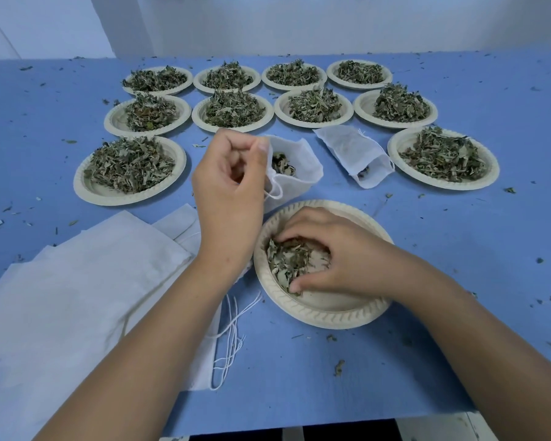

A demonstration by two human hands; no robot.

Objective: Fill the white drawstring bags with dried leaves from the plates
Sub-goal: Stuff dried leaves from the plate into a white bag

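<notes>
My left hand (pixel 229 183) pinches the rim of a white drawstring bag (pixel 295 173) and holds its mouth open; some dried leaves lie inside it. Just below, my right hand (pixel 334 259) is curled over the dried leaves (pixel 287 259) in the near paper plate (pixel 318 310), its fingers closing round a clump of them. A second white bag (pixel 352 154) lies flat to the right with a few leaves at its open mouth.
Several paper plates heaped with dried leaves stand in rows behind, such as one on the left (pixel 86 192) and one on the right (pixel 490 183). A stack of flat white bags (pixel 77 297) with loose strings lies at the near left. Leaf crumbs dot the blue tablecloth (pixel 458 249).
</notes>
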